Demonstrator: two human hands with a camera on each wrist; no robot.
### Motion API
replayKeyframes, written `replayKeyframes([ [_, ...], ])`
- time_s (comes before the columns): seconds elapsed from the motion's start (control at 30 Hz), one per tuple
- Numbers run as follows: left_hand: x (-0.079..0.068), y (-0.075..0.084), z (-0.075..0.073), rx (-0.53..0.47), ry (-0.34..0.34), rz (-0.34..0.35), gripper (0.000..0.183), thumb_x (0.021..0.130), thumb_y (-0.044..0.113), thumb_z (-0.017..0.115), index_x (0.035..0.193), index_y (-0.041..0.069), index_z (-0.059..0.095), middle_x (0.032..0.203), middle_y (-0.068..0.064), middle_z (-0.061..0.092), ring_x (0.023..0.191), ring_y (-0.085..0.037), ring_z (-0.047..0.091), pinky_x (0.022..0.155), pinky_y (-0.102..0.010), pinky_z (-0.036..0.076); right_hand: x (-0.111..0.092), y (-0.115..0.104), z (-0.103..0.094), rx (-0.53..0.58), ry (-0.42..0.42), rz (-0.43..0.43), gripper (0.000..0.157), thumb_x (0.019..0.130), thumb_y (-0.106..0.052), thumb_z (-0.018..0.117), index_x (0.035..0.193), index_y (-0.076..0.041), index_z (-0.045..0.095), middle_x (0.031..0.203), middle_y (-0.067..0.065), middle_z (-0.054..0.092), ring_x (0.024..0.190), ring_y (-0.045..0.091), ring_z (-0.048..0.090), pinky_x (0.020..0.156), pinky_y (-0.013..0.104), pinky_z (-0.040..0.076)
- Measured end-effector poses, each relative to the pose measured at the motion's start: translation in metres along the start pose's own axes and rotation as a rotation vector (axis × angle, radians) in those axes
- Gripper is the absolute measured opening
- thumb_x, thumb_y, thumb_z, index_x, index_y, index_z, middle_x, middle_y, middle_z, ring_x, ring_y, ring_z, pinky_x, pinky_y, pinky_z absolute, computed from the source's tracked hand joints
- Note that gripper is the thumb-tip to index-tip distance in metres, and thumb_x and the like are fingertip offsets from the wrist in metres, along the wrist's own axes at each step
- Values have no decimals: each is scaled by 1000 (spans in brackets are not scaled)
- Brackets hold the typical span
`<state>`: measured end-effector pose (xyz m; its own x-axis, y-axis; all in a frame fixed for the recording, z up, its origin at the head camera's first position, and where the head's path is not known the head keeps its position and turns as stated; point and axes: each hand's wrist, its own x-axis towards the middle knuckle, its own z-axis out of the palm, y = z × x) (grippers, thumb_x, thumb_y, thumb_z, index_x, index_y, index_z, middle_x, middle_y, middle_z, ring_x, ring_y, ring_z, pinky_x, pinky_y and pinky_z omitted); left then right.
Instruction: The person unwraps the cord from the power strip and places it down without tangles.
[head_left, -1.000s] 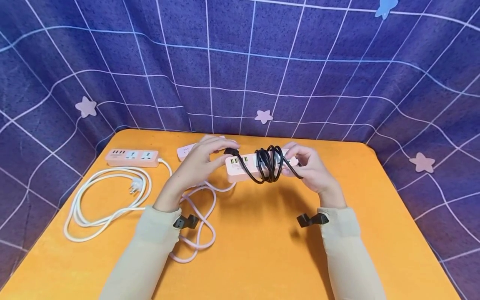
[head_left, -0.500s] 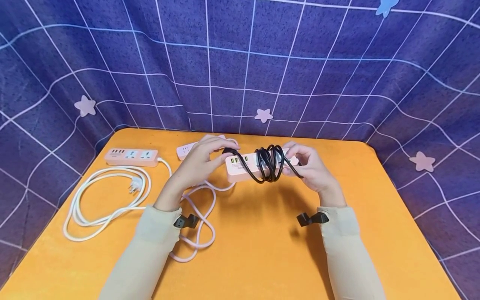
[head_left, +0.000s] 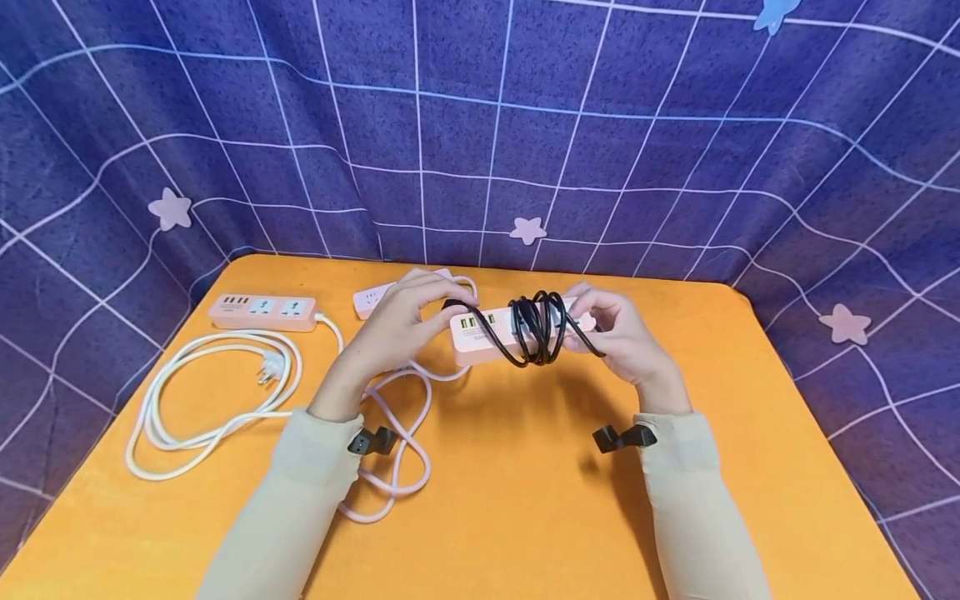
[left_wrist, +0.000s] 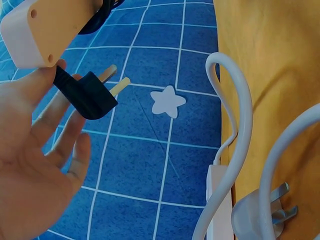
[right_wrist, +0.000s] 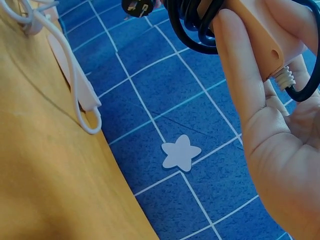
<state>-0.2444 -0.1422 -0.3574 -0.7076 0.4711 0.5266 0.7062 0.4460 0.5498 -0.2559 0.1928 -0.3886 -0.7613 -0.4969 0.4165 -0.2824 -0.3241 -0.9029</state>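
A pale pink power strip (head_left: 474,353) is held above the table, tilted with its USB end at the left. Its black cord (head_left: 538,332) is wound several times around its middle, over the sockets. My right hand (head_left: 621,337) grips the strip's right end, where the cord comes out of a white ribbed sleeve (right_wrist: 284,78). At the other end, my left hand (head_left: 397,321) pinches the cord's black plug (left_wrist: 90,96) between thumb and fingers. In the left wrist view the plug's prongs point away from the palm, just below the strip's end.
Another pink power strip (head_left: 262,312) lies at the table's left, by a coiled white cord (head_left: 153,408) with a white plug (head_left: 272,368). A lilac strip (head_left: 367,302) is partly hidden behind my left hand, with a loose pinkish cord (head_left: 408,446) nearby. A blue curtain (head_left: 465,142) stands behind the table.
The black plug has shifted slightly left and is now more covered by my left fingers. My right hand and the wound power strip stay almost in place.
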Motion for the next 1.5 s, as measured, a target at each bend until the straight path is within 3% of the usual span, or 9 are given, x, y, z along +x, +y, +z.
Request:
replayKeyframes([
  [0.33, 2, 1, 1, -30, 3, 39, 20, 103, 13, 71, 120, 20, 79, 121, 7, 75, 119, -18, 60, 108, -41, 44, -1, 1, 0, -5, 10, -2, 31, 81, 12, 82, 94, -16, 75, 116, 4, 61, 114, 21, 55, 99, 28, 53],
  [0.6, 1, 2, 0, -31, -12, 7, 19, 103, 14, 71, 119, 19, 79, 120, 7, 75, 120, -17, 60, 109, -40, 44, -1, 0, 0, -2, -6, -8, 33, 81, 14, 79, 94, -16, 74, 117, 5, 62, 114, 21, 57, 98, 28, 55],
  [0.83, 0, 4, 1, -41, 16, 43, 21, 102, 12, 72, 119, 20, 81, 120, 7, 76, 119, -17, 59, 107, -38, 44, -1, -1, 2, 1, -3, -8, 30, 80, 9, 83, 95, -16, 74, 117, 4, 63, 114, 21, 59, 97, 27, 55],
  [1.1, 0, 4, 2, -37, 32, 93, 23, 100, 7, 72, 116, 20, 82, 115, 6, 77, 117, -19, 58, 105, -38, 44, 0, 0, 1, -19, -5, 4, 35, 80, 17, 77, 93, -16, 74, 117, 5, 63, 114, 22, 58, 98, 29, 55],
  [1.5, 0, 1, 1, 14, 87, 143, 22, 98, 5, 74, 113, 18, 83, 111, 5, 78, 108, -18, 57, 93, -34, 43, 0, -1, 1, -1, -8, -22, 29, 82, 9, 83, 95, -15, 75, 117, 4, 64, 114, 21, 59, 98, 29, 55],
])
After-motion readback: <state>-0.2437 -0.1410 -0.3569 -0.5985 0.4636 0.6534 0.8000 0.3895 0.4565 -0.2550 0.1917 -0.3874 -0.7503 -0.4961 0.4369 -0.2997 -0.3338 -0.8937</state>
